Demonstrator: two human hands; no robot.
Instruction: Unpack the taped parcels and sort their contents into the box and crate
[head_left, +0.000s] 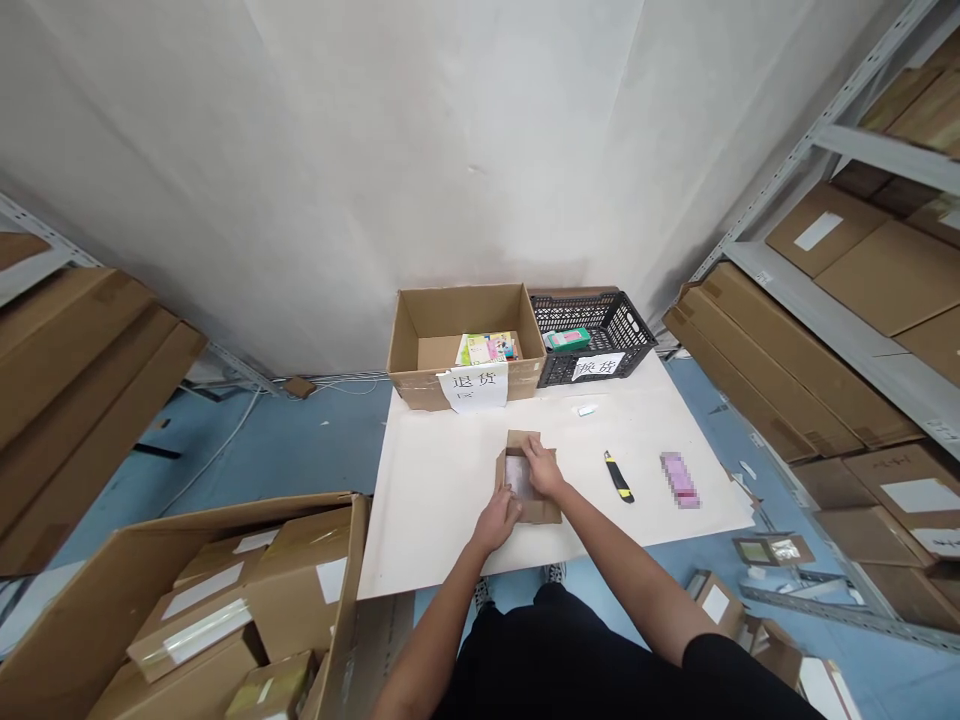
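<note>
A small open cardboard box [538,512] lies on the white table [439,500] in front of me, its flaps spread outward. Inside it shows a flat greyish thing [517,475], too unclear to name. My left hand [496,520] grips the box's near left side with curled fingers. Across the box, my right hand [541,468] holds the far right side, its fingers reaching over the opening. To the right lies a yellow and black utility knife [619,477], with a pixelated pink packet [679,480] beyond it. A small white piece [586,410] rests behind the knife.
At the table's back stand a labelled carton [420,385] with booklets [487,348] and a black crate [637,340] holding a green box [568,339]. A large carton [356,560] of parcels stands at left. Shelves [840,310] with boxes flank the right.
</note>
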